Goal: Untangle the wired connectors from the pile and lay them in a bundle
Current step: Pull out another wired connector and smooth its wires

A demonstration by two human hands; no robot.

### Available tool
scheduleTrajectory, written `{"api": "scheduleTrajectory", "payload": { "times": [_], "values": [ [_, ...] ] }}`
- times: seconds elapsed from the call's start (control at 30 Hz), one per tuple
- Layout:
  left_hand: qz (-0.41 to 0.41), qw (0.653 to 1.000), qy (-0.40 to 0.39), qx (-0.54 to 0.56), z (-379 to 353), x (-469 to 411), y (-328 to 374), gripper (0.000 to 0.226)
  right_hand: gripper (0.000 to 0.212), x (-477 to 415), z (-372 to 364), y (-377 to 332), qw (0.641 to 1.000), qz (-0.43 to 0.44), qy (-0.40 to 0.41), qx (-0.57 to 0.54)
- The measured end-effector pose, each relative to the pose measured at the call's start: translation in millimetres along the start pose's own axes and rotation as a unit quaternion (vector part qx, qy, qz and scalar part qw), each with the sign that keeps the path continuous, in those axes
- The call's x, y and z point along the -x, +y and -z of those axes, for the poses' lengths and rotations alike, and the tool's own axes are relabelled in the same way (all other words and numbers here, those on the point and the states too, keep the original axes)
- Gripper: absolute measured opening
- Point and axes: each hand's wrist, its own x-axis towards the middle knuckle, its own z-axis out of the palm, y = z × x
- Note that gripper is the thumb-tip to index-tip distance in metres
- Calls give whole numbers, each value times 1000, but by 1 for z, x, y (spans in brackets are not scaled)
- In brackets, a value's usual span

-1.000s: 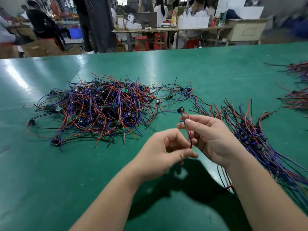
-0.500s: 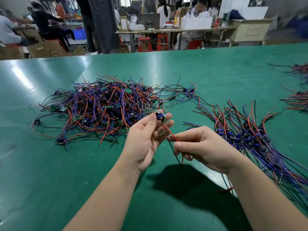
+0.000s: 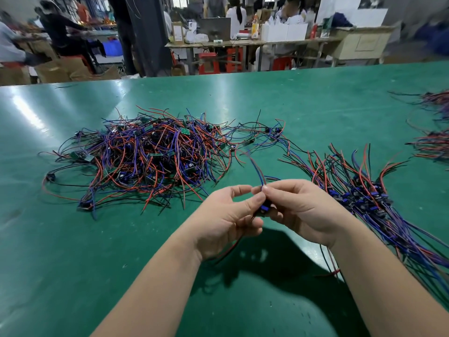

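Observation:
A tangled pile point(image 3: 150, 159) of red, blue and black wired connectors lies on the green table at the left. A laid-out bundle point(image 3: 359, 193) of the same connectors stretches along the right, connector heads side by side. Between them, above the table, my left hand point(image 3: 226, 217) and my right hand point(image 3: 303, 210) meet and both pinch one wired connector point(image 3: 264, 208). Its blue-black head sits between my fingers. Its red and blue wires rise above my fingertips, and a red and a black wire hang below my left hand.
The green table point(image 3: 73, 263) reaches to a far edge. More wire bundles point(image 3: 432, 142) lie at the far right edge. Beyond the table are workbenches, red stools, cardboard boxes and several people.
The connector head, held up in my left hand before, is down between both hands. My hands have closed together and the wires now point upward.

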Motion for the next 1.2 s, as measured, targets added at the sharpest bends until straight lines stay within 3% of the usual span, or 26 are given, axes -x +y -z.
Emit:
{"api": "scheduleTrajectory", "payload": {
  "times": [0.33,0.67,0.8,1.1,1.2],
  "values": [
    [21,997,-9,-78,-1,-2,-4,20,8,-4,7,-3,989,22,145,8],
    [81,979,-117,-144,1,2,-8,22,3,-1,43,-20,950,72,292,-80],
    [88,970,-138,-180,3,2,-9,3,3,-1,43,-19,941,84,305,-120],
    [69,954,-146,-252,7,5,-6,15,25,-6,42,-22,931,10,323,-170],
    [45,948,-157,-274,11,8,-2,13,30,-7,43,-21,935,-11,292,-201]
  ]
}}
